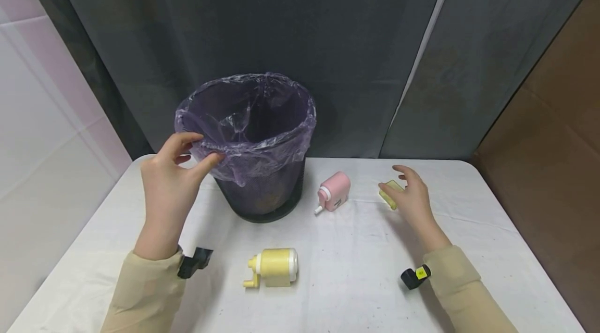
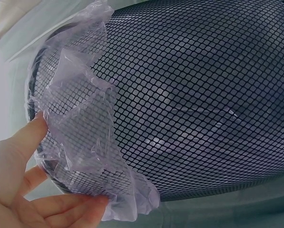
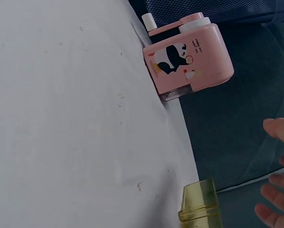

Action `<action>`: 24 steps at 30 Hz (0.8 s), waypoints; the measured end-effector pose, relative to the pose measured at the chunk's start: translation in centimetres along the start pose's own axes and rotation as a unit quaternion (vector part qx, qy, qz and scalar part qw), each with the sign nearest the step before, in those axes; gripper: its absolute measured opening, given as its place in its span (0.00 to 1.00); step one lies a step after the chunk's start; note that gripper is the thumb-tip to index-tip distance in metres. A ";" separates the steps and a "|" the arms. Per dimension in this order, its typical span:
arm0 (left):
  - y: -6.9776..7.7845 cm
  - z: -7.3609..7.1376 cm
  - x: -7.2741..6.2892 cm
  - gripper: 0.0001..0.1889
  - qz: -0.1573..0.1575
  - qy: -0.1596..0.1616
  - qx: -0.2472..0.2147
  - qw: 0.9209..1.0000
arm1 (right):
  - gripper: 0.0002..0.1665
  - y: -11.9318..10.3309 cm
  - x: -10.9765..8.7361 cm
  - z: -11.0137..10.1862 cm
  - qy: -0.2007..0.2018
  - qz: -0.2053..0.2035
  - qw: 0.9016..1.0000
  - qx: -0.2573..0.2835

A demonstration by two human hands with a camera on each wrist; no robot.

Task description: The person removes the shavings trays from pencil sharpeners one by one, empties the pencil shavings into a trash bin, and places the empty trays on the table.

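Sharpeners (image 1: 334,192) number two; liner (image 1: 253,163), bin (image 2: 203,95), container (image 3: 199,205): one each.

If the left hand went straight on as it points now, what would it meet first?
Probably the purple liner folded over the top of the mesh bin; the left hand seems to touch it, though exact depth is unclear.

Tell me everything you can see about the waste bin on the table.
The waste bin is round, dark and mesh-walled, perhaps metal, narrowing toward its base. A crinkled, translucent purple plastic liner hangs inside and folds over the top edge. The bin stands upright on the white table, and the left hand touches the liner at the near left side.
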State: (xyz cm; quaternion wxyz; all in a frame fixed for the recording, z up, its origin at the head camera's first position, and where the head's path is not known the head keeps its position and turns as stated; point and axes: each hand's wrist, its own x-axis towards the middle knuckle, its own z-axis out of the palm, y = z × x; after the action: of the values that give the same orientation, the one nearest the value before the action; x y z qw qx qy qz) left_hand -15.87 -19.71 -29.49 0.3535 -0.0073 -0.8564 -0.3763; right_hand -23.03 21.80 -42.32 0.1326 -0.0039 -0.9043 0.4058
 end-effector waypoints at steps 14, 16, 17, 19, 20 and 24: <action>-0.1 0.0 -0.1 0.21 0.004 -0.003 0.001 1.000 | 0.39 -1.8 1.7 0.3 -0.078 -0.131 0.988 -0.016; -0.2 0.0 -0.1 0.21 0.004 -0.003 0.001 1.000 | 0.40 -2.0 1.8 0.4 -0.094 -0.140 0.986 -0.012; -0.2 0.0 -0.1 0.21 0.005 -0.002 0.001 1.000 | 0.40 -2.1 1.9 0.4 -0.103 -0.145 0.984 -0.010; -0.2 0.1 0.0 0.21 0.007 -0.001 0.000 1.000 | 0.41 -2.4 2.1 0.5 -0.122 -0.158 0.980 -0.005; -0.2 0.1 0.0 0.21 0.008 0.000 -0.001 1.000 | 0.41 -2.5 2.3 0.5 -0.131 -0.167 0.977 -0.003; -0.2 0.1 0.0 0.21 0.011 0.000 -0.004 1.000 | 0.42 -3.0 2.8 0.7 -0.159 -0.195 0.968 -0.003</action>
State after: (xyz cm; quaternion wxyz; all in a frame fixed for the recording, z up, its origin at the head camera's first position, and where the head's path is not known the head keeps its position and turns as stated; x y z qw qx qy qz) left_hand -15.97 -19.78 -29.62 0.3580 -0.0182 -0.8547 -0.3754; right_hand -25.64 19.55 -39.90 0.0635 0.2368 -0.8982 0.3647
